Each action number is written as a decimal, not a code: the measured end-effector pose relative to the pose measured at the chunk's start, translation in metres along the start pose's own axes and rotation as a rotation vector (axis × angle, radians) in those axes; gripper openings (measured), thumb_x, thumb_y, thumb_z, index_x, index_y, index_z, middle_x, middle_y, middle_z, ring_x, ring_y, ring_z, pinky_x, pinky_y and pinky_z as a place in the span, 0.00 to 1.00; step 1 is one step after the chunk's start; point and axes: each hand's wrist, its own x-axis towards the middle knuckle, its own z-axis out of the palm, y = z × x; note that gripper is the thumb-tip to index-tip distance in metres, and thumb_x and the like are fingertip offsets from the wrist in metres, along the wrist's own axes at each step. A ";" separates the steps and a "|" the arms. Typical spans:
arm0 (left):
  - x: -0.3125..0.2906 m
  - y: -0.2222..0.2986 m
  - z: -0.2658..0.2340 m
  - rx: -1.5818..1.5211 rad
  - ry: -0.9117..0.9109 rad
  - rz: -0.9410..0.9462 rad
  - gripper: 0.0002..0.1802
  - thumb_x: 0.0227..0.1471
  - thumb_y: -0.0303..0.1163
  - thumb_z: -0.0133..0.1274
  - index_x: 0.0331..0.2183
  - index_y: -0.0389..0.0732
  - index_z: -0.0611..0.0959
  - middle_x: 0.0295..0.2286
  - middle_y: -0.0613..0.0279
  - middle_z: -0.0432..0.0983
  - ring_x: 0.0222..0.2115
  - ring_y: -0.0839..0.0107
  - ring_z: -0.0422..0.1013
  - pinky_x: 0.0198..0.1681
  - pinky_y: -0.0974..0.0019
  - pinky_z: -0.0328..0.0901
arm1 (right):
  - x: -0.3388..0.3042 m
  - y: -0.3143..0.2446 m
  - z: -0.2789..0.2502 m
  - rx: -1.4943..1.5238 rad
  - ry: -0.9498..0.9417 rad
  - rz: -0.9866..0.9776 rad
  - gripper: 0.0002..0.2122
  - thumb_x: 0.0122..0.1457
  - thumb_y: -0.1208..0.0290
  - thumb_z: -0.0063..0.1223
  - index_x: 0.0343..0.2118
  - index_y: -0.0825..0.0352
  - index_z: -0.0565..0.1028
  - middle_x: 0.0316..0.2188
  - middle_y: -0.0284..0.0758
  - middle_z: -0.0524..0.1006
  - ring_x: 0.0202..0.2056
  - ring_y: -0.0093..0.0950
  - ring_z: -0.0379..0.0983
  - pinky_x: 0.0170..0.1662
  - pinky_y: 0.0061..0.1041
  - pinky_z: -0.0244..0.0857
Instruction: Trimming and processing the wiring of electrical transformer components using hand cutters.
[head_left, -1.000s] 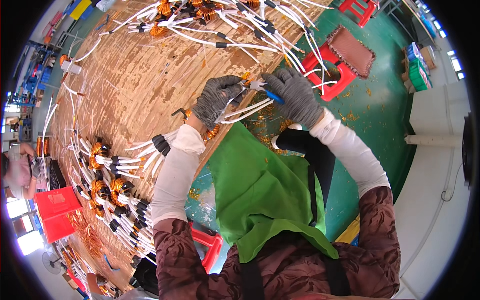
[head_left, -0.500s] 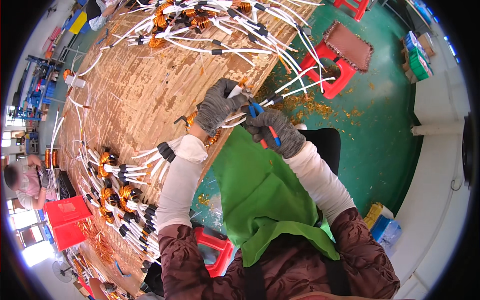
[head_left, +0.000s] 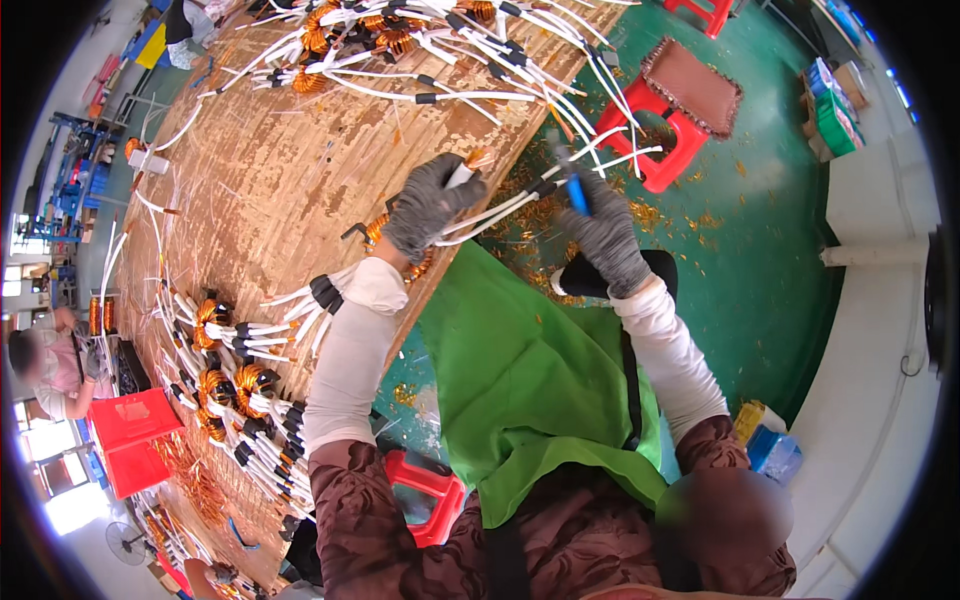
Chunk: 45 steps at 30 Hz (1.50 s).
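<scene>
My left hand (head_left: 425, 212), in a grey glove, is closed around a white-sleeved wire lead (head_left: 459, 177) whose bare copper strands stick out past the fingers. Under this wrist, at the table edge, lies a copper-wound coil (head_left: 375, 230), mostly covered by the hand. Long white leads (head_left: 490, 217) with black bands run from it out over the floor side. My right hand (head_left: 606, 235), gloved too, grips pliers with a blue handle (head_left: 577, 194). Their jaws are smeared by motion and stand apart from the lead in my left hand.
More coils with white leads (head_left: 425, 82) lie across the far table, some overhanging its edge. Another pile (head_left: 250, 395) covers the near left. A red stool (head_left: 665, 150) with a brown cushion (head_left: 692, 87) stands at right. Copper scraps litter the green floor. A person (head_left: 60, 365) sits far left.
My right hand has drawn away to the right from my left hand, taking the pliers with it. The left hand keeps hold of the lead and has barely shifted.
</scene>
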 end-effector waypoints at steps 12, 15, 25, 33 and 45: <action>0.000 -0.026 0.003 -0.201 0.088 0.129 0.10 0.47 0.28 0.51 0.32 0.31 0.77 0.21 0.64 0.73 0.20 0.79 0.64 0.24 0.75 0.60 | 0.007 -0.035 0.037 -1.324 -0.280 -0.274 0.30 0.36 0.64 0.59 0.46 0.66 0.67 0.40 0.46 0.69 0.43 0.43 0.65 0.46 0.38 0.61; 0.002 -0.032 0.002 -0.148 0.107 0.147 0.10 0.47 0.27 0.51 0.33 0.31 0.77 0.22 0.64 0.73 0.20 0.80 0.64 0.24 0.75 0.61 | 0.008 -0.043 0.044 -1.355 -0.302 -0.220 0.29 0.37 0.63 0.58 0.45 0.66 0.67 0.40 0.46 0.68 0.44 0.44 0.65 0.46 0.38 0.61; 0.003 -0.029 0.006 -0.139 0.137 0.123 0.11 0.48 0.27 0.51 0.34 0.29 0.77 0.25 0.59 0.76 0.22 0.77 0.68 0.27 0.73 0.64 | 0.007 -0.041 0.047 -1.489 -0.278 -0.252 0.31 0.37 0.60 0.57 0.46 0.69 0.65 0.43 0.48 0.67 0.46 0.46 0.63 0.48 0.40 0.59; 0.008 -0.042 0.006 -0.085 0.183 0.154 0.11 0.47 0.26 0.51 0.34 0.29 0.78 0.27 0.54 0.77 0.26 0.70 0.71 0.33 0.70 0.66 | 0.008 -0.049 0.061 -1.497 -0.284 -0.187 0.30 0.39 0.60 0.55 0.46 0.71 0.66 0.41 0.48 0.67 0.43 0.45 0.64 0.47 0.40 0.60; 0.001 -0.032 0.014 -0.162 0.208 0.230 0.12 0.50 0.25 0.48 0.36 0.28 0.76 0.26 0.55 0.76 0.23 0.74 0.70 0.27 0.72 0.66 | 0.012 -0.009 0.063 -1.558 -0.139 -0.379 0.26 0.41 0.73 0.55 0.47 0.71 0.62 0.38 0.48 0.69 0.39 0.44 0.67 0.41 0.37 0.65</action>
